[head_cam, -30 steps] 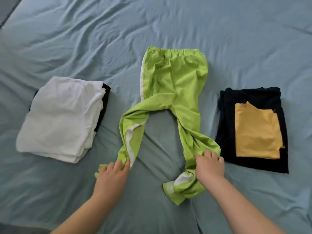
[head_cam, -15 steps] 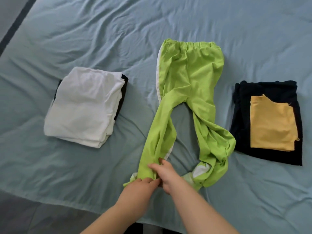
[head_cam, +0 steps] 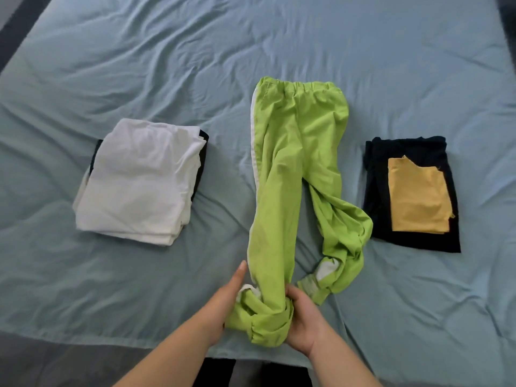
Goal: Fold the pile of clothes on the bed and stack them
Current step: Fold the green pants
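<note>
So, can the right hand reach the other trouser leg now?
Probably yes: the crumpled leg lies just beside the right hand, with nothing between them. But that hand grips the straight leg and must let go first.

Soft, even daylight lit the bed [head_cam: 391, 65], throwing only faint shadows in the sheet's creases, while the wide lens bowed the edges and detail looked slightly soft.
</note>
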Motion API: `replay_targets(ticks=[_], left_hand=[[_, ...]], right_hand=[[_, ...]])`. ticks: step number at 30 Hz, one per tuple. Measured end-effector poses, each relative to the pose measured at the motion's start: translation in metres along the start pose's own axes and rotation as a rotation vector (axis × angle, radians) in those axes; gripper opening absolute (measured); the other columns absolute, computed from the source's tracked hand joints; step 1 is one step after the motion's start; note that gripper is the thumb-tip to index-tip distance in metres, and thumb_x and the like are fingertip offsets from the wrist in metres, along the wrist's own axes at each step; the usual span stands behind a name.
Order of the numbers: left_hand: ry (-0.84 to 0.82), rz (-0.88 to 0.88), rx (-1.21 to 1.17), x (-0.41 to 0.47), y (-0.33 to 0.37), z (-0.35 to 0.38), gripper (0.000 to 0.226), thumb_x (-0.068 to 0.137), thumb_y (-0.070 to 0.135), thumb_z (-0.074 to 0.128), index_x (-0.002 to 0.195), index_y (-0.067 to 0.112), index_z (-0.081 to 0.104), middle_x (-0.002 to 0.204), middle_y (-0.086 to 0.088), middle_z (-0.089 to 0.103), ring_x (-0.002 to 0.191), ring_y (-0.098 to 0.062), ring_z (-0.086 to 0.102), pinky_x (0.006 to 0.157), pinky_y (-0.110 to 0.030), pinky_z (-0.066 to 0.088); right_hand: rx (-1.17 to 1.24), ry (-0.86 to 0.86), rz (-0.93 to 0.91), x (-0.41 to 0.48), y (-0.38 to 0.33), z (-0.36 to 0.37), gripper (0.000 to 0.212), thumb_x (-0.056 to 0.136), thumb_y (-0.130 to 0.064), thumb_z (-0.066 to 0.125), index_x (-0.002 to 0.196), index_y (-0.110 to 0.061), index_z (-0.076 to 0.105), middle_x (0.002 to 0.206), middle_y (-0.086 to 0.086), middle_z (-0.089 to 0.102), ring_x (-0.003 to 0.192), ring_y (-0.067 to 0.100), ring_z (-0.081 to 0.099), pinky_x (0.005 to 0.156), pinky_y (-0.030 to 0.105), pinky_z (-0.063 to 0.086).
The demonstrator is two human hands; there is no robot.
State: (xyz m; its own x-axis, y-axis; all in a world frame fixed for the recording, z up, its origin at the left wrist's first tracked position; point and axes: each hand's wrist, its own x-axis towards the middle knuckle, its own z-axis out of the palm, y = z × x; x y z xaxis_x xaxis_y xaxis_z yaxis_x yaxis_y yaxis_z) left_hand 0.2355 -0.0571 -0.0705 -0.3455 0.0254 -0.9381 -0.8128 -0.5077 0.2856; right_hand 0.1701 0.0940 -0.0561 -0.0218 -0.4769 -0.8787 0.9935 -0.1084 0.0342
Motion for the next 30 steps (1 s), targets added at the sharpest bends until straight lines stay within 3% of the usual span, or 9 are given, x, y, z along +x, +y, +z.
replay_targets(ticks=[3,6,10,12,15,17,22,27,30], left_hand=[[-0.103,-0.038,0.028,-0.001,-0.013,-0.001,0.049,0.083,0.048,0.069,0.108,0.005,0.071,0.102,-0.013,0.074,0.098,-0.027,0.071,0.088,-0.04,0.056],[-0.003,0.007,0.207,-0.001,-0.038,-0.014,0.024,0.085,0.019,0.071,0.105,0.006,0.07,0.095,-0.014,0.075,0.092,-0.03,0.07,0.086,-0.041,0.056],[0.095,0.001,0.124,-0.006,-0.068,-0.032,0.007,0.091,0.002,0.055,0.097,0.002,0.059,0.08,-0.016,0.07,0.068,-0.026,0.065,0.061,-0.033,0.054],[0.138,0.046,0.096,-0.008,-0.077,-0.032,0.007,0.092,0.006,0.054,0.09,0.003,0.059,0.067,-0.009,0.067,0.061,-0.022,0.061,0.06,-0.032,0.05],[0.148,0.113,0.025,-0.017,-0.078,-0.022,0.017,0.093,0.022,0.058,0.089,0.007,0.065,0.074,-0.005,0.073,0.07,-0.022,0.069,0.065,-0.037,0.054],[0.263,0.346,0.217,-0.028,-0.078,-0.013,0.014,0.092,0.028,0.061,0.09,0.015,0.067,0.082,-0.003,0.074,0.08,-0.022,0.07,0.076,-0.046,0.056],[0.513,0.889,0.402,-0.054,-0.093,0.004,0.021,0.091,0.047,0.051,0.084,0.028,0.055,0.069,0.006,0.059,0.061,-0.007,0.055,0.057,-0.025,0.045],[0.512,0.408,0.636,-0.013,-0.131,-0.009,0.014,0.096,0.022,0.053,0.093,0.011,0.062,0.091,-0.008,0.068,0.089,-0.029,0.063,0.078,-0.041,0.051],[0.485,0.334,0.724,0.0,-0.14,-0.013,0.015,0.095,0.019,0.055,0.1,0.006,0.063,0.102,-0.013,0.069,0.095,-0.03,0.063,0.081,-0.037,0.049]], right_hand=[[-0.06,0.215,-0.13,0.001,0.008,-0.012,0.03,0.084,-0.013,0.053,0.101,0.002,0.073,0.102,0.021,0.072,0.087,0.032,0.071,0.067,0.037,0.059],[-0.336,0.589,-0.245,0.004,0.024,-0.039,0.021,0.091,-0.012,0.054,0.109,-0.004,0.062,0.098,0.016,0.068,0.086,0.029,0.065,0.065,0.037,0.057],[-0.506,0.58,-0.063,0.001,0.053,-0.057,0.022,0.086,-0.007,0.057,0.108,-0.009,0.06,0.098,0.015,0.069,0.088,0.028,0.066,0.07,0.041,0.059],[-0.572,0.542,-0.019,0.003,0.068,-0.059,0.022,0.086,-0.004,0.056,0.106,-0.012,0.058,0.094,0.011,0.07,0.08,0.022,0.067,0.058,0.03,0.055],[-0.578,0.547,-0.139,0.007,0.083,-0.063,0.02,0.088,0.0,0.052,0.106,-0.007,0.058,0.099,0.015,0.069,0.09,0.029,0.066,0.072,0.038,0.054],[-0.579,0.542,-0.319,0.002,0.091,-0.062,0.015,0.091,-0.002,0.051,0.101,-0.006,0.061,0.101,0.02,0.069,0.092,0.033,0.066,0.078,0.043,0.055],[-0.773,0.723,-0.945,-0.022,0.116,-0.073,0.02,0.099,-0.031,0.048,0.082,-0.024,0.056,0.074,-0.006,0.063,0.068,0.006,0.058,0.059,0.02,0.042],[-0.794,0.681,-0.528,-0.006,0.13,-0.115,0.016,0.097,-0.018,0.053,0.1,-0.004,0.061,0.097,0.017,0.068,0.091,0.035,0.064,0.082,0.05,0.053],[-0.895,0.605,-0.447,-0.005,0.12,-0.131,0.018,0.096,-0.018,0.055,0.108,-0.006,0.061,0.106,0.014,0.068,0.096,0.031,0.065,0.088,0.051,0.052]])
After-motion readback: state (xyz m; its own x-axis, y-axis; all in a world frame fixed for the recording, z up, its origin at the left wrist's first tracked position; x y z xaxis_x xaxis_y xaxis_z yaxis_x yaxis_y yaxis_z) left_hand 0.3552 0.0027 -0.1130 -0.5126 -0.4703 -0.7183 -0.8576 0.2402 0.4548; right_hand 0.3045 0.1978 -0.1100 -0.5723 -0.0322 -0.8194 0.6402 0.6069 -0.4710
